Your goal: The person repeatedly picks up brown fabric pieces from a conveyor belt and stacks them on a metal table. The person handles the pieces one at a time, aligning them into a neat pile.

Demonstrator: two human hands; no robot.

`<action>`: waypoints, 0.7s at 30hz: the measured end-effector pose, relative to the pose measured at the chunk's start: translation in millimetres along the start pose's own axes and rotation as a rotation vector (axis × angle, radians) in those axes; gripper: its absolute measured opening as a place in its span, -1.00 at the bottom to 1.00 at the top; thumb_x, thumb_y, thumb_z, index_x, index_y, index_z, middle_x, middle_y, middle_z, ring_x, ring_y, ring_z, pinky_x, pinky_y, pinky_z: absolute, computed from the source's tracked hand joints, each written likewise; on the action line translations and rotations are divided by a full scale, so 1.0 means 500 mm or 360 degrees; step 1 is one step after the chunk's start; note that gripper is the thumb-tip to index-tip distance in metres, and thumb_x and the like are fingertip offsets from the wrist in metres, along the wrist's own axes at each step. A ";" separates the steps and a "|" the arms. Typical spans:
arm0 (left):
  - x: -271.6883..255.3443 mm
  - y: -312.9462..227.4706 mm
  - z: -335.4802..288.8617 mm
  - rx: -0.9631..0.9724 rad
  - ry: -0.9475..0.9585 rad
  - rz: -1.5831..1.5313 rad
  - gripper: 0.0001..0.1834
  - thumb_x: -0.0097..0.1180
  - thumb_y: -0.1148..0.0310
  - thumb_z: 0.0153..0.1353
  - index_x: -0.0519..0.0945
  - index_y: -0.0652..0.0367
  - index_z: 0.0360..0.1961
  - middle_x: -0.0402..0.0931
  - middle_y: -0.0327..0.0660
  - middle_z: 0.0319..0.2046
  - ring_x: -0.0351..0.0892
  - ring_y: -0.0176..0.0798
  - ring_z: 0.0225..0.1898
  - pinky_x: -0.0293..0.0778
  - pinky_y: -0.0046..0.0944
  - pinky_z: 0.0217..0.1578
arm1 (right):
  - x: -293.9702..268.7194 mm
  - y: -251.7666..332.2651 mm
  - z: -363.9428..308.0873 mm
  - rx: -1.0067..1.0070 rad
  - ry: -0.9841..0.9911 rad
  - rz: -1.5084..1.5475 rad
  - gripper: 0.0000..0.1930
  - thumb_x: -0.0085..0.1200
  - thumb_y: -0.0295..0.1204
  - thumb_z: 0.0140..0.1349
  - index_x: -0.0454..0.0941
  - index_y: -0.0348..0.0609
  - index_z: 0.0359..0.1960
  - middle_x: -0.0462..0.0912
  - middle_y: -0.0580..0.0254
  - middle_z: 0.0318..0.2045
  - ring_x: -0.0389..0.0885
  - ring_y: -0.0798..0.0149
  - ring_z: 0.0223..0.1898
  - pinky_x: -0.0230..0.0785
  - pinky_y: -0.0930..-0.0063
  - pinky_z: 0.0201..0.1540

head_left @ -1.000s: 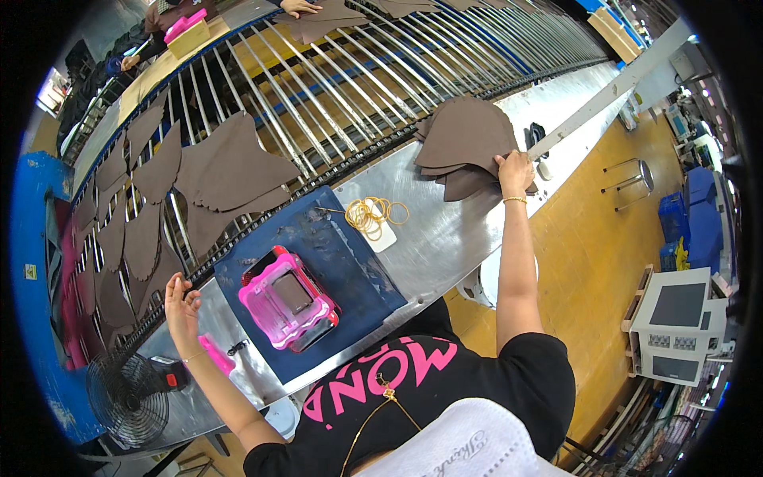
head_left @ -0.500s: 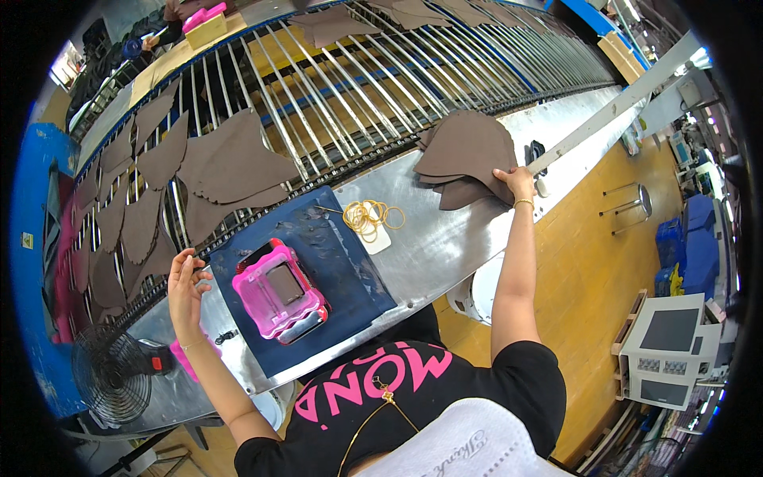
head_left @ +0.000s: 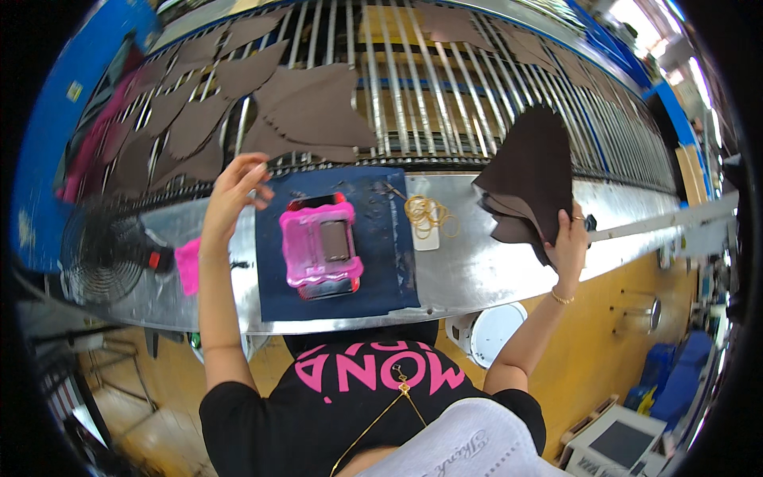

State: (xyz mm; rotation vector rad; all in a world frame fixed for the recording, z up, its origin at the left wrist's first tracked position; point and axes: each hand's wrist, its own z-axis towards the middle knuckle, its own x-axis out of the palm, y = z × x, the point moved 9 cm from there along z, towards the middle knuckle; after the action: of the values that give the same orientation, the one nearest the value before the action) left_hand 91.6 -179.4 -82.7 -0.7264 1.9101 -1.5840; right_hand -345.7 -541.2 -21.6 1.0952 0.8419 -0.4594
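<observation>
My right hand (head_left: 567, 248) grips the lower right edge of a stack of dark brown cut sheet pieces (head_left: 531, 163), which is tilted up off the metal table. Several layers fan out at its lower left. My left hand (head_left: 232, 195) hangs at the far edge of the table, fingers loosely bent and apart, holding nothing. Closest to it are a dark blue mat (head_left: 381, 290) and the brown pieces (head_left: 310, 103) on the roller rack. On the mat stands a pink plastic basket (head_left: 296, 250) with a small brown block (head_left: 335, 240) in it.
Yellow rubber bands (head_left: 429, 213) lie over a small white object (head_left: 427, 241) beside the mat. A black fan (head_left: 99, 254) and a pink cloth (head_left: 187, 265) are at the left. The roller rack (head_left: 397, 103) runs along the far side. A pale bar (head_left: 664, 219) crosses at the right.
My right hand has tilted the stack of brown pieces up off the table. My left hand stays open near the rack. The whole view has turned toward the left.
</observation>
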 end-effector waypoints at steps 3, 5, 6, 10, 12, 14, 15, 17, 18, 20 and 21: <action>0.067 -0.040 0.000 0.0125 0.0094 0.0048 -0.60 0.14 0.25 0.24 0.45 0.13 0.07 0.47 -0.23 -0.27 0.58 -0.35 -0.37 0.53 -0.39 -0.42 | 0.015 0.145 -0.017 -0.0271 0.0146 0.0699 -0.69 -0.13 -0.32 0.41 0.38 -0.23 0.06 0.63 0.13 -0.41 0.65 0.37 -0.54 0.46 0.57 -0.63; 0.099 -0.075 -0.021 0.0402 0.0011 -0.0097 -0.56 0.19 0.29 0.21 0.43 0.22 0.07 0.47 -0.21 -0.25 0.58 -0.36 -0.35 0.55 -0.42 -0.42 | 0.064 0.228 -0.036 -0.0424 0.0219 0.1091 -0.71 -0.09 -0.34 0.39 0.39 -0.26 0.03 0.62 0.13 -0.34 0.63 0.42 -0.45 0.47 0.59 -0.52; 0.106 -0.082 -0.027 0.0426 0.0055 -0.0077 -0.55 0.19 0.30 0.20 0.42 0.24 0.07 0.47 -0.21 -0.25 0.58 -0.36 -0.39 0.54 -0.42 -0.44 | 0.076 0.271 -0.044 -0.0699 0.0164 0.0964 -0.74 -0.04 -0.39 0.37 0.41 -0.29 -0.02 0.61 0.14 -0.28 0.56 0.44 -0.34 0.45 0.58 -0.34; 0.028 -0.125 -0.074 0.0331 -0.0046 -0.0021 -0.65 0.17 0.33 0.23 0.47 0.28 -0.03 0.50 -0.27 -0.44 0.50 -0.44 -0.63 0.43 -0.48 -0.61 | 0.151 0.421 -0.101 -0.1051 0.0374 0.1051 -0.74 0.07 -0.51 0.26 0.44 -0.34 -0.05 0.62 0.10 -0.27 0.52 0.36 -0.30 0.37 0.56 -0.21; -0.062 -0.163 -0.128 0.0486 -0.0306 0.0045 -0.75 0.15 0.36 0.25 0.53 0.27 -0.11 0.46 -0.34 -0.56 0.44 -0.51 -0.67 0.31 -0.53 -0.67 | 0.185 0.480 -0.128 -0.1113 0.0668 0.1215 -0.72 0.11 -0.52 0.22 0.45 -0.32 -0.04 0.61 0.07 -0.26 0.53 0.29 -0.32 0.38 0.55 -0.23; -0.135 -0.198 -0.191 0.0667 -0.0628 0.0237 -0.80 0.13 0.38 0.26 0.55 0.26 -0.16 0.42 -0.39 -0.60 0.35 -0.57 -0.68 0.18 -0.56 -0.70 | 0.229 0.515 -0.160 -0.1177 0.0866 0.0976 -0.73 0.16 -0.50 0.18 0.48 -0.31 -0.09 0.64 0.02 -0.33 0.62 0.18 -0.38 0.41 0.49 -0.30; -0.165 -0.215 -0.221 0.0749 -0.0774 0.0349 -0.81 0.13 0.39 0.26 0.56 0.26 -0.16 0.40 -0.41 -0.59 0.29 -0.60 -0.69 0.11 -0.57 -0.70 | 0.247 0.545 -0.186 -0.1183 0.0967 0.1024 -0.76 0.18 -0.49 0.16 0.52 -0.30 -0.14 0.66 0.01 -0.37 0.64 0.13 -0.41 0.42 0.46 -0.34; -0.198 -0.230 -0.268 0.0758 -0.0888 0.0523 -0.81 0.13 0.38 0.26 0.58 0.26 -0.17 0.38 -0.46 -0.58 0.18 -0.63 -0.63 0.05 -0.58 -0.64 | 0.276 0.569 -0.218 -0.1367 0.0879 0.1024 -0.85 0.22 -0.46 0.12 0.60 -0.28 -0.31 0.66 0.01 -0.46 0.64 0.05 -0.47 0.42 0.37 -0.42; -0.209 -0.236 -0.285 0.0785 -0.0948 0.0635 -0.81 0.13 0.38 0.26 0.58 0.25 -0.17 0.38 -0.47 -0.58 0.17 -0.64 -0.62 0.05 -0.57 -0.62 | 0.297 0.573 -0.228 -0.1388 0.0899 0.0985 -0.88 0.24 -0.44 0.10 0.63 -0.25 -0.41 0.62 0.01 -0.53 0.58 0.01 -0.53 0.39 0.33 -0.46; -0.223 -0.238 -0.311 0.0644 -0.1046 0.0777 -0.82 0.16 0.38 0.24 0.59 0.26 -0.20 0.40 -0.45 -0.56 0.19 -0.62 -0.55 0.09 -0.56 -0.56 | 0.320 0.583 -0.245 -0.1476 0.0914 0.0935 -0.88 0.23 -0.44 0.10 0.63 -0.25 -0.40 0.59 0.01 -0.57 0.56 0.00 -0.56 0.38 0.33 -0.48; -0.226 -0.233 -0.315 0.0654 -0.1039 0.0853 -0.82 0.16 0.39 0.23 0.59 0.27 -0.21 0.41 -0.44 -0.56 0.21 -0.61 -0.54 0.11 -0.56 -0.55 | 0.328 0.585 -0.253 -0.1517 0.0920 0.0910 -0.88 0.23 -0.44 0.10 0.64 -0.24 -0.40 0.57 0.02 -0.59 0.54 0.00 -0.58 0.37 0.33 -0.48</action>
State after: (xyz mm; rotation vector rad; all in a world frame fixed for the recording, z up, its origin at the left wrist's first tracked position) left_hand 66.5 -9.7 64.7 -0.4241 1.1256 -1.1478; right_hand -86.5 -294.2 -4.7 0.5017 1.0230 0.7276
